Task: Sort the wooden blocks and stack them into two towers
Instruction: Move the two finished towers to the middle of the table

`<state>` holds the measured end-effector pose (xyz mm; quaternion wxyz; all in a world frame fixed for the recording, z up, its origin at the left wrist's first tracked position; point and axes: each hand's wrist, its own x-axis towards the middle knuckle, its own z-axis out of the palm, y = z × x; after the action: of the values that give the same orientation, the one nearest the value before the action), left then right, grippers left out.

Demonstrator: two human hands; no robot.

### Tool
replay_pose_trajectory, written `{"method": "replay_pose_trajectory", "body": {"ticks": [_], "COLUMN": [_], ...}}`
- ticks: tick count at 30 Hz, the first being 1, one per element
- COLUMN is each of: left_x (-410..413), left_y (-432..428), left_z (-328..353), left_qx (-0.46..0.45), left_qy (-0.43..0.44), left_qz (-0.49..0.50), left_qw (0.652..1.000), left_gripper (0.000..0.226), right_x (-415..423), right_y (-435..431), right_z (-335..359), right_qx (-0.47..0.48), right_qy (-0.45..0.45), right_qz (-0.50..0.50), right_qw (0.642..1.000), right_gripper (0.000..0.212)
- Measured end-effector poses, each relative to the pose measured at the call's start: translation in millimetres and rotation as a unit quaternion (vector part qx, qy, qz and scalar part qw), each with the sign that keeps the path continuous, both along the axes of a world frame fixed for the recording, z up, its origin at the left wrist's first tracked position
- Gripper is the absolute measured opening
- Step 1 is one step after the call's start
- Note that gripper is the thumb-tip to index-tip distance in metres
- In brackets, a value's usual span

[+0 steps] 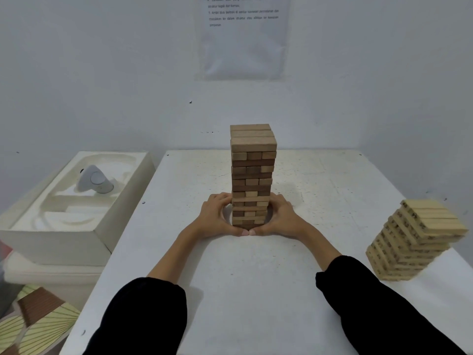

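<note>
A tall tower of brown and tan wooden blocks (252, 172) stands upright in the middle of the white table (256, 278). My left hand (217, 216) curls round the tower's base from the left and my right hand (281, 216) from the right. Both thumbs meet in front of the bottom blocks. A second, shorter tower of pale blocks with dark printed marks (414, 239) stands at the table's right edge, well apart from both hands.
An open white moulded box (64, 226) holding a grey device (96, 181) sits to the left of the table. A printed sheet (243, 34) hangs on the white wall behind. Patterned cloth (35, 321) lies at the lower left.
</note>
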<state>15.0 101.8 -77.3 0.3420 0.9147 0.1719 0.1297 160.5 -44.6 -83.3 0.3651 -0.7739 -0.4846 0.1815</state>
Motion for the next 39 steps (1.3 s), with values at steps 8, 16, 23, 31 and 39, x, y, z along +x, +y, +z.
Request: {"method": "replay_pose_trajectory", "body": {"ticks": [8, 16, 23, 31, 39], "left_x": [16, 30, 31, 20, 22], "left_y": [29, 52, 56, 62, 60], "left_z": [-1, 0, -6, -5, -8], "left_qx": [-0.004, -0.001, -0.015, -0.061, -0.012], "left_qy": [-0.003, -0.002, -0.011, -0.023, -0.034], "left_qz": [0.003, 0.004, -0.018, -0.016, -0.003], "left_qw": [1.000, 1.000, 1.000, 0.998, 0.999], "left_gripper": [0.087, 0.084, 0.085, 0.071, 0.079], "right_x": [16, 32, 31, 31, 32], "right_y": [31, 55, 40, 33, 38], "right_z": [1, -4, 11, 12, 12], "right_qx": [-0.008, -0.018, -0.036, -0.034, -0.031], "right_qy": [0.009, 0.005, -0.002, -0.021, -0.025], "right_qz": [-0.005, 0.000, 0.016, 0.006, 0.011], "right_qw": [1.000, 1.000, 0.999, 0.999, 0.999], "right_gripper": [0.088, 0.093, 0.096, 0.091, 0.087]}}
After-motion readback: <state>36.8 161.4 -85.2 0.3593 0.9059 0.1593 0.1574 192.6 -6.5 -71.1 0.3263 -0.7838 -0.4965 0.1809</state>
